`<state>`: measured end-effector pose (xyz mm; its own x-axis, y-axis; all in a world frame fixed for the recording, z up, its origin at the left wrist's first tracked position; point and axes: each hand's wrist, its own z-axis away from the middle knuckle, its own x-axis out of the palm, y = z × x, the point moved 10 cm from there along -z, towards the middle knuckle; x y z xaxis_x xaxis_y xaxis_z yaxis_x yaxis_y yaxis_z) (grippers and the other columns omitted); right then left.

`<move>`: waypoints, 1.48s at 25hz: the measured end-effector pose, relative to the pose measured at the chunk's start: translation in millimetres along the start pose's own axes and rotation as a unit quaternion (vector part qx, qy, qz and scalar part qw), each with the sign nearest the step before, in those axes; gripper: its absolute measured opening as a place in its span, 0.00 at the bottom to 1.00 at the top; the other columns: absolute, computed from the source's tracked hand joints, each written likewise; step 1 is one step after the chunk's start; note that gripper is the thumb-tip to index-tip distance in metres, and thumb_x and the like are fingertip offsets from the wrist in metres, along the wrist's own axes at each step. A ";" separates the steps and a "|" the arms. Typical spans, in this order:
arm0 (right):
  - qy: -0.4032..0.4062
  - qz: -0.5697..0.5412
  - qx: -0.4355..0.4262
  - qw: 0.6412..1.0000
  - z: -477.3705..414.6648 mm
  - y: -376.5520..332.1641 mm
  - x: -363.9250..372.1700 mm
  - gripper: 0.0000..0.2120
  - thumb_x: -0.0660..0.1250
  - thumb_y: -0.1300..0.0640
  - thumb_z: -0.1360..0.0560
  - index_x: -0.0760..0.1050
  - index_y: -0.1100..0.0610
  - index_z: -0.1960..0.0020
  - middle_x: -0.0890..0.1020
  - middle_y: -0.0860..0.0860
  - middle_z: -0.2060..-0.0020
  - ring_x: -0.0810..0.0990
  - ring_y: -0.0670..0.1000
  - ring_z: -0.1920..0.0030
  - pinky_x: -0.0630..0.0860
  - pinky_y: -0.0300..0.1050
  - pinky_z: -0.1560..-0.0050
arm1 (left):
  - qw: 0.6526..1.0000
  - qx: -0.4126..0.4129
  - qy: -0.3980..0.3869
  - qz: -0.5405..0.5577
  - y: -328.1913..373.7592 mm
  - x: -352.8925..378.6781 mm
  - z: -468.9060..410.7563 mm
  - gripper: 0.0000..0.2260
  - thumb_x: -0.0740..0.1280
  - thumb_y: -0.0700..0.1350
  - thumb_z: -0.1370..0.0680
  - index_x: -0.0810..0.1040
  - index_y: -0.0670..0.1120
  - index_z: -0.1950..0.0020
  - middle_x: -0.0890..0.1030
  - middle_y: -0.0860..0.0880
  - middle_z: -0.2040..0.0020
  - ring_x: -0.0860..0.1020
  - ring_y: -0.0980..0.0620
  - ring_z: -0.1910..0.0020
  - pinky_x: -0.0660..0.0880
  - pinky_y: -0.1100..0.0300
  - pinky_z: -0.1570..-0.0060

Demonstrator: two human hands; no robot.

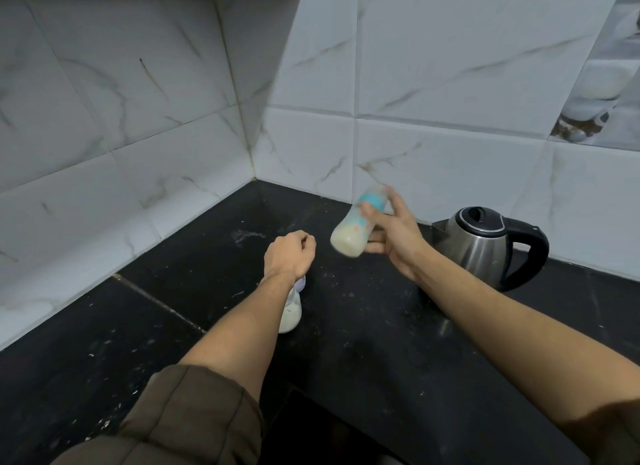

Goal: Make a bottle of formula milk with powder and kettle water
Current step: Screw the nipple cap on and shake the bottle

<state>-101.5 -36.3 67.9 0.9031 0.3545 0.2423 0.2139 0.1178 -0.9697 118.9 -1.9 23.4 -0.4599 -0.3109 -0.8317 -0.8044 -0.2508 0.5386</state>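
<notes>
My right hand [398,236] grips a baby bottle [356,229] in the air above the black counter. The bottle is tilted, blurred by motion, has a teal collar at its upper end and holds pale cream milk in its lower part. My left hand [289,253] hovers over the counter with fingers curled and nothing in it. Below my left wrist stands a clear container [291,312] of pale powder with a purple-white top, partly hidden by my forearm. A steel kettle [485,243] with black lid and handle stands at the right by the wall.
The black stone counter [363,326] is speckled with white powder and has a small wet patch [247,236] near the corner. White marble-pattern tiled walls [138,118] meet in a corner behind. A dark recess [311,426] opens at the counter's near edge.
</notes>
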 end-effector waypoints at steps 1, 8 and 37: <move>0.066 -0.066 0.009 0.996 -3.2 -0.6 -11.9 0.39 0.76 0.48 0.23 0.60 0.48 0.18 0.82 0.58 0.35 0.89 0.62 0.48 0.87 0.58 0.52 | 1.000 0.000 0.000 0.000 0.4 0.0 0.8 0.16 0.57 0.53 0.15 0.84 0.53 0.42 0.83 0.50 0.60 0.82 0.44 0.55 0.79 0.51 0.52; -0.149 0.005 0.114 0.982 6.6 20.8 30.7 0.23 0.73 0.46 0.21 0.74 0.54 0.30 0.85 0.60 0.41 0.89 0.61 0.49 0.87 0.53 0.58 | 1.000 0.010 0.004 -0.008 6.0 -1.1 0.3 0.15 0.58 0.52 0.15 0.84 0.51 0.41 0.82 0.50 0.61 0.81 0.46 0.57 0.75 0.54 0.56; 0.156 -0.140 -0.169 0.963 -7.6 -79.5 -34.4 0.38 0.74 0.55 0.20 0.56 0.41 0.18 0.87 0.50 0.45 0.88 0.58 0.45 0.86 0.51 0.56 | 0.999 0.023 0.024 -0.029 7.2 -10.6 -8.1 0.16 0.57 0.52 0.14 0.84 0.50 0.42 0.77 0.55 0.66 0.76 0.53 0.63 0.70 0.57 0.57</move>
<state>-146.8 -64.8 136.4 0.8487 0.0516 0.5263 0.5273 -0.1597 -0.8346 121.0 -7.9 37.2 -0.3939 -0.3405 -0.8537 -0.8463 -0.2282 0.4814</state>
